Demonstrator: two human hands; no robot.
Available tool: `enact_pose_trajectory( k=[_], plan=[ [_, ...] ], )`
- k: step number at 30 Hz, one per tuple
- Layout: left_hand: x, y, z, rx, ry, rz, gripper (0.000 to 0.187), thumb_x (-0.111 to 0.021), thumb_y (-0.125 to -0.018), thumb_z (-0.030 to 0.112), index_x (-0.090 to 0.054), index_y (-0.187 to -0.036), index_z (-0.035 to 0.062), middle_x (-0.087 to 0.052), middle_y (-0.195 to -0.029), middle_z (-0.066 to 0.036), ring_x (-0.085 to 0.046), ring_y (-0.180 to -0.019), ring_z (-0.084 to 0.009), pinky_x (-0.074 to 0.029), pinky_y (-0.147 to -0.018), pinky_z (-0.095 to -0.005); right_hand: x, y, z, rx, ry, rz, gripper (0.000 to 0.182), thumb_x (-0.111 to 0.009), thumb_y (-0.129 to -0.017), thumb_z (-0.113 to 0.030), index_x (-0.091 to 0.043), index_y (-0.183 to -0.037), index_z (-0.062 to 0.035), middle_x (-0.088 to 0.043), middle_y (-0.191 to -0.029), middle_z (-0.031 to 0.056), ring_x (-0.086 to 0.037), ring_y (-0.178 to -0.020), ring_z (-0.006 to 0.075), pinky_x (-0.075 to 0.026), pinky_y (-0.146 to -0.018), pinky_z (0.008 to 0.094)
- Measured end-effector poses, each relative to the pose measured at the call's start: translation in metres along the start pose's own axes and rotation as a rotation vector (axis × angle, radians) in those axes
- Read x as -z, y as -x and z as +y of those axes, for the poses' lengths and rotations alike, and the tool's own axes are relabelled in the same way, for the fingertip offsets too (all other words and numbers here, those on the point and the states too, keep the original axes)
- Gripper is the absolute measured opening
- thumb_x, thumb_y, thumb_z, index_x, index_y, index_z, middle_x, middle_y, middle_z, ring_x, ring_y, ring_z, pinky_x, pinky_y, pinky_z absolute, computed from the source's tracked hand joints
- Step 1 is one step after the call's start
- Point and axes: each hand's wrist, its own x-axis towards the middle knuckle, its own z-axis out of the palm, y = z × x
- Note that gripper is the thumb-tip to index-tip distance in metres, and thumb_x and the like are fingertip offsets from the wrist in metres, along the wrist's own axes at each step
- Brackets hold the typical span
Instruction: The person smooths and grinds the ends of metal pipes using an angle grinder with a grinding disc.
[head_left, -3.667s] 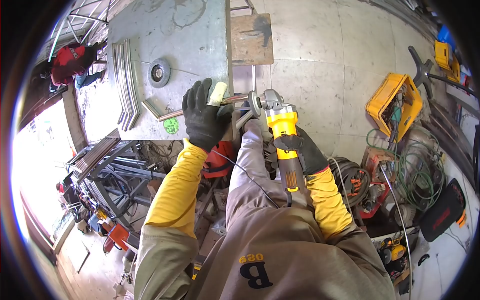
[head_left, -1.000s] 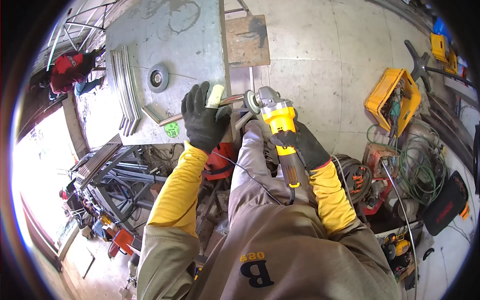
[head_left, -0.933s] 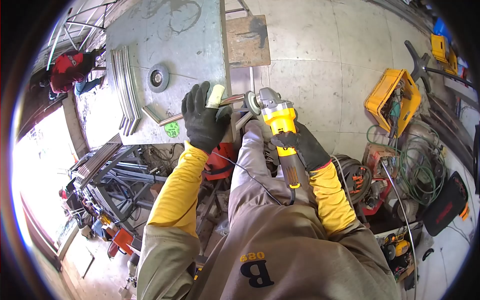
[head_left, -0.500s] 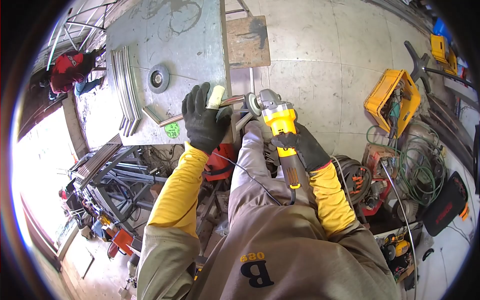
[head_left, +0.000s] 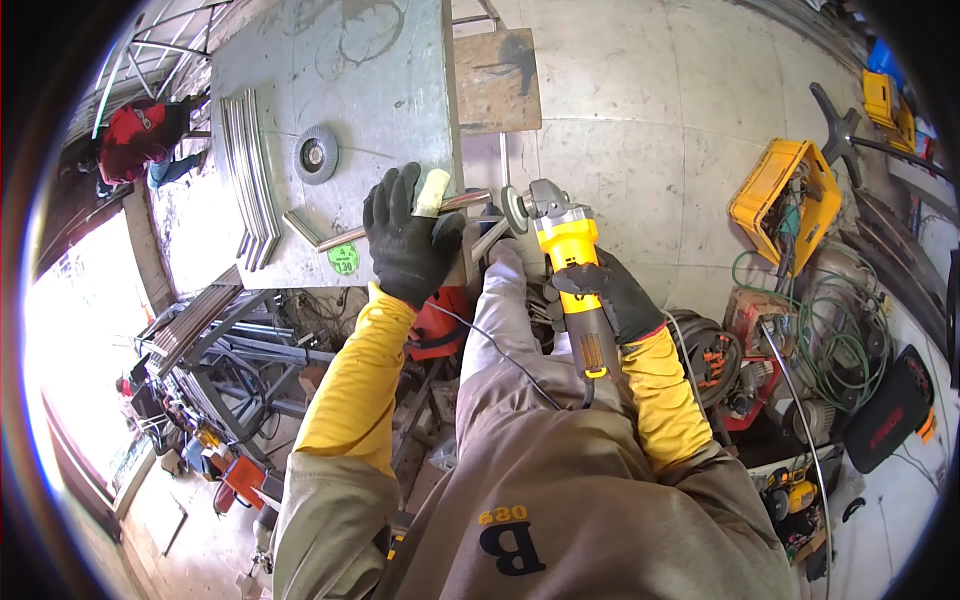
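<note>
My left hand (head_left: 408,240), in a dark glove with a pale wrap on the thumb, lies over a bent metal tube (head_left: 332,241) at the table's edge. Its fingers are stretched out and pressed on the tube. Closed round the yellow body of an angle grinder (head_left: 570,250) is my right hand (head_left: 612,293), also gloved. The grinder's disc (head_left: 515,209) stands just right of the tube's end, with a small gap between them.
Several bent tubes (head_left: 250,180) and a small wheel (head_left: 316,155) lie on the grey table (head_left: 390,90). A yellow crate (head_left: 785,200), hoses and tools are at the right. Another person (head_left: 140,140) is at the upper left.
My right hand and the grinder have moved slightly right, so the disc has come away from the tube's end. My left hand has hardly moved.
</note>
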Motion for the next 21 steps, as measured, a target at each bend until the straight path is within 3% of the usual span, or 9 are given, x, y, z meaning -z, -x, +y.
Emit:
enact_pose_trajectory(
  k=[2,4,9,11,12,14,16,21],
  plan=[
    [0.002,-0.001,0.003,0.007,-0.016,-0.010,0.072,-0.086,-0.084,0.023,-0.065,-0.153,0.0159,-0.059,-0.158,-0.019,-0.053,-0.147,-0.0475,-0.040,-0.124,-0.0628,0.003,0.000,0.002,-0.019,0.016,0.014,0.045,-0.084,-0.100,-0.031,-0.069,-0.133,-0.0044,-0.077,-0.103,0.0040,-0.073,-0.088,0.0124,-0.061,-0.080,0.0291],
    [0.001,-0.002,0.002,0.011,-0.007,-0.010,0.072,-0.086,-0.084,0.023,-0.065,-0.153,0.0159,-0.059,-0.159,-0.019,-0.053,-0.147,-0.0476,-0.040,-0.124,-0.0628,0.012,-0.006,0.007,0.025,0.116,-0.033,0.063,-0.082,-0.101,-0.040,-0.061,-0.148,-0.0020,-0.077,-0.115,0.0097,-0.080,-0.096,0.0229,-0.068,-0.087,0.0399],
    [0.000,0.001,0.001,0.009,-0.006,-0.007,0.072,-0.086,-0.085,0.025,-0.064,-0.153,0.0160,-0.058,-0.159,-0.019,-0.053,-0.147,-0.0477,-0.040,-0.124,-0.0629,0.015,-0.010,0.004,-0.034,0.046,-0.073,0.059,-0.079,-0.105,-0.039,-0.062,-0.148,-0.0027,-0.077,-0.115,0.0106,-0.081,-0.095,0.0243,-0.068,-0.087,0.0402],
    [0.000,0.002,-0.001,0.007,-0.007,-0.038,0.070,-0.084,-0.092,0.040,-0.063,-0.154,0.0163,-0.056,-0.161,-0.019,-0.049,-0.150,-0.0491,-0.036,-0.125,-0.0662,0.017,-0.011,0.005,-0.091,-0.046,-0.078,0.058,-0.078,-0.105,-0.038,-0.062,-0.148,-0.0029,-0.077,-0.116,0.0110,-0.081,-0.095,0.0248,-0.068,-0.087,0.0403],
    [-0.001,0.002,-0.001,0.008,-0.007,-0.038,0.070,-0.084,-0.092,0.040,-0.063,-0.154,0.0163,-0.056,-0.161,-0.019,-0.049,-0.150,-0.0491,-0.036,-0.125,-0.0662,0.019,-0.012,0.006,-0.078,-0.065,-0.088,0.060,-0.079,-0.105,-0.039,-0.061,-0.149,-0.0028,-0.077,-0.116,0.0113,-0.081,-0.095,0.0254,-0.069,-0.087,0.0409],
    [0.000,0.000,0.001,0.007,-0.002,-0.014,0.072,-0.085,-0.086,0.026,-0.064,-0.154,0.0157,-0.058,-0.159,-0.019,-0.053,-0.147,-0.0483,-0.040,-0.123,-0.0637,0.015,-0.013,0.004,-0.066,-0.086,-0.099,0.061,-0.080,-0.104,-0.039,-0.061,-0.150,-0.0028,-0.076,-0.116,0.0116,-0.081,-0.095,0.0260,-0.069,-0.086,0.0415],
    [-0.001,-0.001,0.000,0.000,-0.001,-0.005,0.072,-0.085,-0.086,0.026,-0.064,-0.153,0.0154,-0.058,-0.159,-0.019,-0.053,-0.147,-0.0486,-0.040,-0.122,-0.0639,0.011,-0.009,0.003,-0.007,0.051,-0.083,0.064,-0.081,-0.104,-0.038,-0.060,-0.152,-0.0021,-0.076,-0.115,0.0107,-0.080,-0.097,0.0255,-0.069,-0.088,0.0427],
    [-0.001,-0.001,0.000,-0.008,-0.002,0.008,0.072,-0.085,-0.086,0.025,-0.064,-0.153,0.0147,-0.059,-0.158,-0.020,-0.054,-0.146,-0.0491,-0.041,-0.122,-0.0641,0.009,-0.003,0.003,0.001,-0.053,-0.145,0.066,-0.083,-0.102,-0.037,-0.060,-0.152,-0.0009,-0.075,-0.113,0.0087,-0.078,-0.101,0.0237,-0.068,-0.090,0.0430]
  ],
)
